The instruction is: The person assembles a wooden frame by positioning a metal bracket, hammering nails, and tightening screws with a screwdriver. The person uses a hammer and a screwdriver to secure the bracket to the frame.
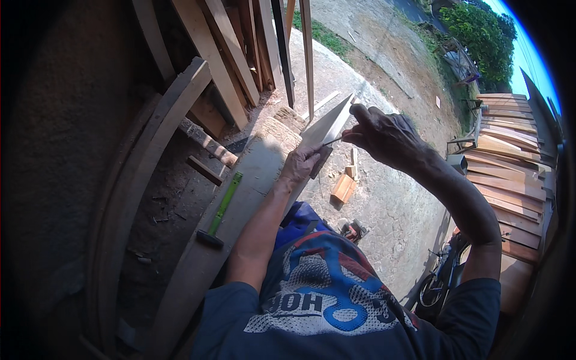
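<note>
My left hand is closed at the near end of a pale, tapering flat piece, which narrows to a point at its far end. Beside those fingers is a brown wooden part; whether it joins the pale piece I cannot tell. My right hand grips a thin, dark rod-like tool. Its tip reaches the left fingertips and the near edge of the pale piece. Under the left forearm runs a thick wooden plank. A hammer with a green handle lies on it, its dark head toward me.
Long boards lean upright at the far left, near a curved beam. Wood offcuts lie on the concrete right of the plank. Stacked planks and a bicycle stand at the right. Shavings litter the ground.
</note>
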The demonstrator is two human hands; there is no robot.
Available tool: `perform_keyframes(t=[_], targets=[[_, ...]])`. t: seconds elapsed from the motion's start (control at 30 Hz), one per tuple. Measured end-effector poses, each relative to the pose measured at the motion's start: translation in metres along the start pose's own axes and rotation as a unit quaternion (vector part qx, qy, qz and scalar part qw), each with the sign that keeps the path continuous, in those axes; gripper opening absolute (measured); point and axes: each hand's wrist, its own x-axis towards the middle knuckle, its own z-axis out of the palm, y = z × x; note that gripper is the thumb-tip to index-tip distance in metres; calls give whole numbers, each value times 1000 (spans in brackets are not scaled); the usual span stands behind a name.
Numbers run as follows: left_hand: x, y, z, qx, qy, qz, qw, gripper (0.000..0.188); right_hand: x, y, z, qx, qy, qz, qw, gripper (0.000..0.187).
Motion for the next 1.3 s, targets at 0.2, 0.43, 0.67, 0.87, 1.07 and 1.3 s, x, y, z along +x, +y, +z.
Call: perform_keyframes(t=[0.2, 0.43, 0.67, 0.87, 1.07, 1.3], targets=[[3, -2, 6, -30, 4, -8, 1000, 38, 0, 18, 3, -20, 23, -90, 996, 32], [1, -1, 3, -17, 18, 9, 1000, 37, 8, 10, -5, -21, -10, 7, 1000, 28], [-1, 8, 7, 15, 12, 4, 1000, 36, 11, 0, -17, -2, -116, 26, 993, 29], [1, -6, 6, -22, 39, 37, 998, 41, 12, 9, -13, -57, -55, -98, 992, 27], [-2, 11, 7, 125, 47, 14, 991, 45, 11, 28, -5, -48, -91, -174, 979, 33], [-11, 33, -2, 61, 16, -7, 998, 41, 20, 18, -13, -43, -150, -62, 986, 32]])
